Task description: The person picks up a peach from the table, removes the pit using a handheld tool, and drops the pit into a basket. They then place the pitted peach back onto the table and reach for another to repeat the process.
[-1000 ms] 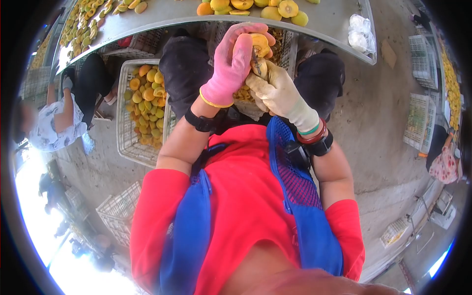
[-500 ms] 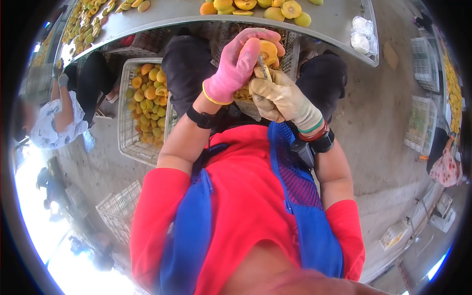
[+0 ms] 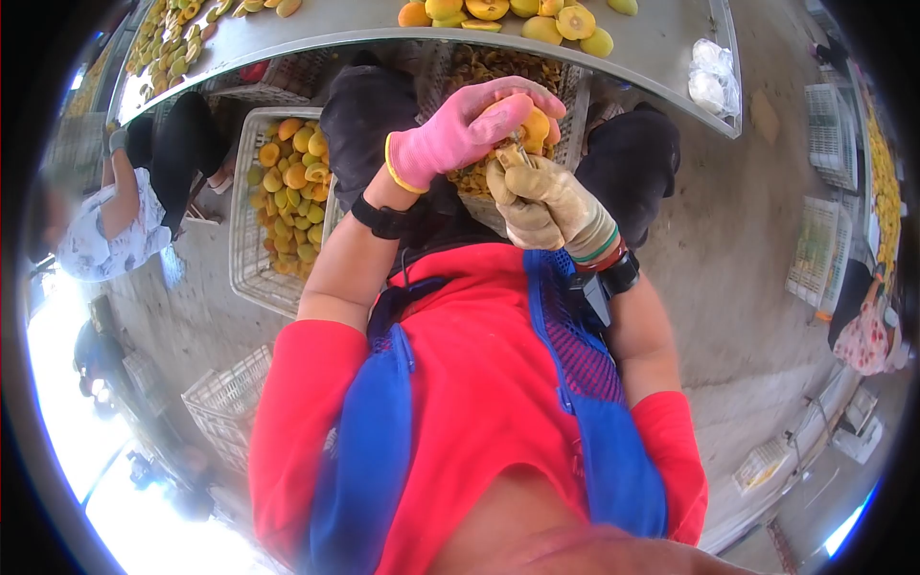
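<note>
In a pink glove, my left hand point(image 3: 470, 129) is wrapped round a yellow-orange fruit point(image 3: 533, 130), seen between its fingers. Close beside it, my right hand point(image 3: 551, 199), in a cream glove, is closed on a small tool point(image 3: 516, 151) held against the fruit. The tool's shape is mostly hidden by the fingers. Both hands are above a crate of peelings point(image 3: 474, 180) that stands between my knees.
A metal table point(image 3: 632, 62) ahead bears fruit halves point(image 3: 542, 29) and a plastic bag point(image 3: 712, 77). A white crate point(image 3: 251, 278) of fruit stands left of my knees, an emptier crate point(image 3: 230, 401) behind it. Co-workers sit at far left point(image 3: 110, 225) and far right point(image 3: 862, 335).
My left hand has moved slightly left and down and turned the fruit, whose cut face now shows less. My right hand has shifted a little lower, still closed on the tool.
</note>
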The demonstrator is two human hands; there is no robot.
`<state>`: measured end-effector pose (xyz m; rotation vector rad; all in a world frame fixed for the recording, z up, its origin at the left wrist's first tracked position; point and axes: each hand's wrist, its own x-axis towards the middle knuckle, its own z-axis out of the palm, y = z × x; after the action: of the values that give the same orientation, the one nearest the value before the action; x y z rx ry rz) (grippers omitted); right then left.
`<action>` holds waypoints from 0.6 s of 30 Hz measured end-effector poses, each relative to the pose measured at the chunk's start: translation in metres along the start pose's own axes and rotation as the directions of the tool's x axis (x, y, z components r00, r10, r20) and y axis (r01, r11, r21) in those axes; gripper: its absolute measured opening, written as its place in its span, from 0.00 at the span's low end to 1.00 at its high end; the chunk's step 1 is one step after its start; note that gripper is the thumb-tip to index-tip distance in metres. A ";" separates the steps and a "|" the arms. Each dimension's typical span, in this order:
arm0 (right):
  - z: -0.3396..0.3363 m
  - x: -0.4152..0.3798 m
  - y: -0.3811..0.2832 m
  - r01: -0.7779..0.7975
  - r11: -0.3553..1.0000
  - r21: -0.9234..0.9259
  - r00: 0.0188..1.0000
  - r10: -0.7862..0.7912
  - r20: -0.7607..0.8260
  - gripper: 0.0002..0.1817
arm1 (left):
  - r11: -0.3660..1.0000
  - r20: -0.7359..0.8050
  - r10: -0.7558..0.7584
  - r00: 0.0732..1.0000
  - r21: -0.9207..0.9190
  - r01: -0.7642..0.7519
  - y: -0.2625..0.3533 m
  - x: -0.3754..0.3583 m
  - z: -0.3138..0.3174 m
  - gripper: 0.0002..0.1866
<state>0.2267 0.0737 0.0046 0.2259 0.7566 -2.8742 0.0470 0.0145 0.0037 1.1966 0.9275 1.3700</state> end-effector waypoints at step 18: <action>-0.047 0.043 0.028 0.131 0.803 -0.582 0.756 -0.460 -0.465 0.05 | 0.372 -0.898 0.345 0.274 0.399 0.838 0.020 -0.202 -0.155 0.24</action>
<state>0.1950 0.0677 -0.0572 1.0422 1.8075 -2.7223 -0.1175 -0.1756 -0.0416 0.5547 3.0156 1.0369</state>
